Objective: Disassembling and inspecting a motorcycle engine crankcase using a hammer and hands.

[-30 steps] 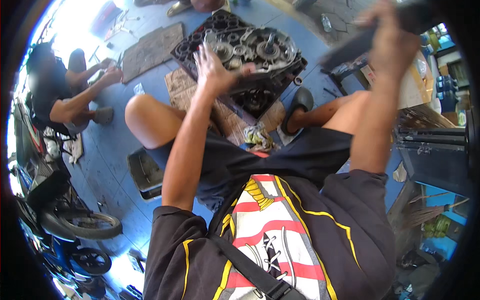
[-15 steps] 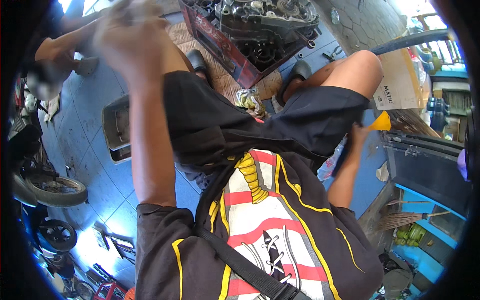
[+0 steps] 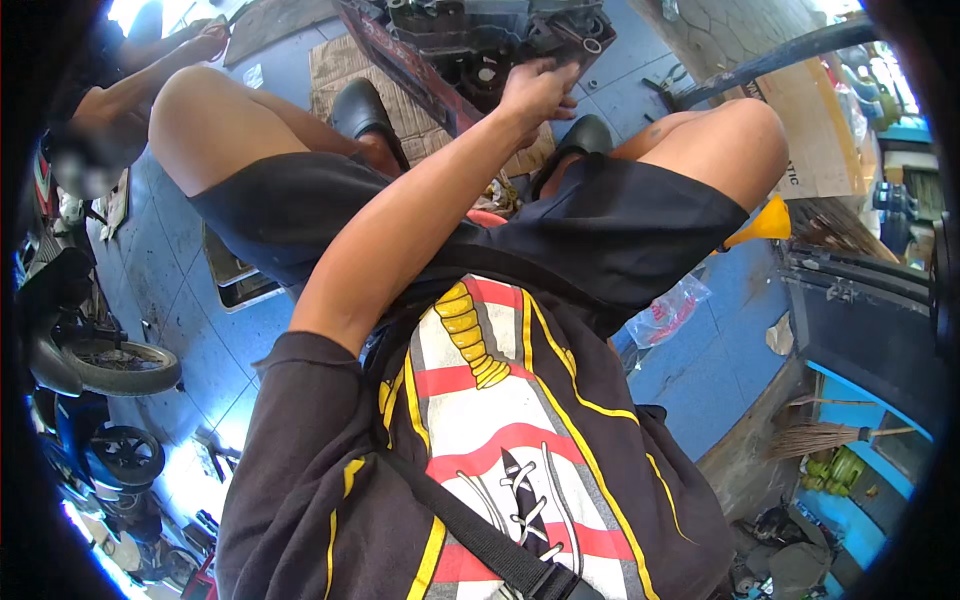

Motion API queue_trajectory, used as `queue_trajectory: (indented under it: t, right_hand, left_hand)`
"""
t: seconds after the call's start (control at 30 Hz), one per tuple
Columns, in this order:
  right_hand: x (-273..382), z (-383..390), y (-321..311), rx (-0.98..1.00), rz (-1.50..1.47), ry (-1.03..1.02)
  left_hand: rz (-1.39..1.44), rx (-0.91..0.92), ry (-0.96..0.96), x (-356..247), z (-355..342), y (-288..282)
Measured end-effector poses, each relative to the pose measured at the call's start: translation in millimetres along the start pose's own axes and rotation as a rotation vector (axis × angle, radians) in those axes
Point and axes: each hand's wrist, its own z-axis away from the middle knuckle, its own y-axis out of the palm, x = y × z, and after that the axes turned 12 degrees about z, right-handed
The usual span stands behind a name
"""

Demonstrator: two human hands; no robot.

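Note:
My left hand point(image 3: 535, 100) reaches across to the near side of the engine casing point(image 3: 470, 25), its fingers loosely bent and apart, with nothing visible in them. Whether it touches the metal I cannot tell. The casing sits in a worn red metal stand point(image 3: 385, 50) on cardboard point(image 3: 338, 68), between my feet in dark clogs point(image 3: 355, 112). A small metal ring point(image 3: 592, 46) shows at the casing's right side. My right hand is out of sight, behind my body or clothing.
A person point(image 3: 115, 95) works at the upper left. Motorbike wheels point(image 3: 125, 370) line the left. A grey bin point(image 3: 245, 290) lies beside my left leg. At right are pliers point(image 3: 665, 85), a cardboard box point(image 3: 815, 160), a yellow funnel point(image 3: 760, 222), a plastic bag point(image 3: 670, 310) and a broom point(image 3: 815, 435).
My left hand went from the casing up to the left, then swung across to the casing's near right. My right hand, earlier raised with a dark object, dropped to my side and out of sight.

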Motion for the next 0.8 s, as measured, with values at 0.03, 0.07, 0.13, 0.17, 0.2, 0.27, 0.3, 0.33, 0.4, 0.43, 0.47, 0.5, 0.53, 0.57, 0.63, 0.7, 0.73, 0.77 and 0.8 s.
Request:
queue_trajectory:
  t: [0.03, 0.07, 0.13, 0.17, 0.2, 0.27, 0.3, 0.33, 0.4, 0.43, 0.47, 0.5, 0.53, 0.57, 0.63, 0.7, 0.73, 0.77, 0.8]
  right_hand:
    - [3.8, 5.0, 2.8, 0.0, -0.012, 0.003]
    - [9.1, 9.5, 3.7, -0.005, -0.023, 0.01]
    - [21.3, 13.5, 3.7, -0.025, -0.042, 0.026]
    - [28.1, 13.0, 2.8, -0.04, -0.05, 0.034]
    - [35.3, 12.0, 1.5, -0.055, -0.058, 0.041]
    - [56.8, -4.0, 0.9, -0.108, -0.086, 0.052]
    - [67.6, -12.3, -0.4, -0.134, -0.099, 0.057]
    - [77.6, -20.4, -3.3, -0.163, -0.112, 0.066]
    - [97.6, -27.4, 5.4, -0.189, -0.148, 0.08]
    - [127.4, -44.9, -16.5, -0.25, -0.168, 0.126]
    - [170.0, -70.0, -48.3, -0.307, -0.184, 0.17]
    - [215.7, -82.9, -67.1, -0.381, -0.331, 0.107]
    - [260.4, -87.3, -75.1, -0.452, -0.477, 0.038]
    - [293.7, -87.7, -72.7, -0.379, -0.494, -0.064]
    - [339.5, -82.1, -47.5, -0.131, -0.392, -0.278]
    - [369.7, -73.3, -5.6, 0.188, -0.222, -0.324]
    - [384.1, -65.4, 14.0, 0.345, -0.175, -0.273]
    - [379.8, -63.5, 33.0, 0.371, -0.07, -0.308]
    - [374.9, -68.5, 48.5, 0.394, 0.035, -0.347]
  left_hand:
    - [0.077, -0.004, 0.036, 4.6, -9.7, 4.1]
    - [0.151, -0.002, 0.07, 8.2, -16.5, 11.7]
    - [0.242, -0.085, 0.088, 14.4, -26.3, 28.8]
    - [0.315, -0.127, 0.091, 15.6, -29.7, 36.5]
    - [0.388, -0.169, 0.094, 17.1, -31.8, 42.7]
    - [0.373, -0.165, 0.084, 16.3, -41.0, 48.6]
    - [0.362, -0.174, 0.073, 15.2, -45.3, 49.3]
    - [0.355, -0.158, 0.071, 11.7, -47.0, 52.4]
    - [0.22, -0.206, 0.032, 8.3, -45.8, 37.5]
    - [0.191, -0.208, 0.001, 3.4, -42.5, 33.4]
    - [0.181, -0.205, -0.003, -0.1, -37.3, 29.1]
    - [0.148, -0.214, -0.001, -2.5, -31.7, 26.4]
    - [0.117, -0.225, 0.002, -5.1, -27.6, 24.3]
    - [0.043, -0.195, 0.005, -5.7, -27.7, 19.7]
    - [0.013, -0.15, 0.002, -8.5, -25.2, 10.2]
    - [-0.103, -0.092, -0.031, -17.4, -16.9, -2.2]
    - [-0.221, -0.047, -0.058, -24.2, -11.9, -11.7]
    - [-0.607, 0.03, -0.003, -46.2, 10.5, -4.1]
    - [-0.874, 0.142, 0.174, -41.7, 18.9, -13.0]
